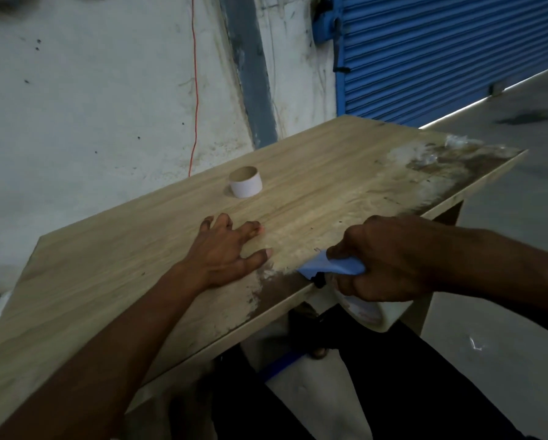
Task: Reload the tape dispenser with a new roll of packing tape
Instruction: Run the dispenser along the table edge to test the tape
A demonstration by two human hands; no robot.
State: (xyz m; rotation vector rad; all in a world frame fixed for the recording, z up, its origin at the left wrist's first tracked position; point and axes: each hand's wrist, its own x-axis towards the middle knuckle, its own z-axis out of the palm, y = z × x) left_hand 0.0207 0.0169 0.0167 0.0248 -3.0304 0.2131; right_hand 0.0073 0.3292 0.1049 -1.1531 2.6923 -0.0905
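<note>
While the right hand [390, 258] grips the blue dispenser [333, 266] at the table's [107, 265] near edge, the tape roll [374, 312] hangs under that fist, below the tabletop. No writing is readable on either. Left hand [225, 252] lies flat, fingers spread, holding nothing; an empty core [245, 181] stands farther back.

Dim, soft-focus view, wide-angle bending at edges.
</note>
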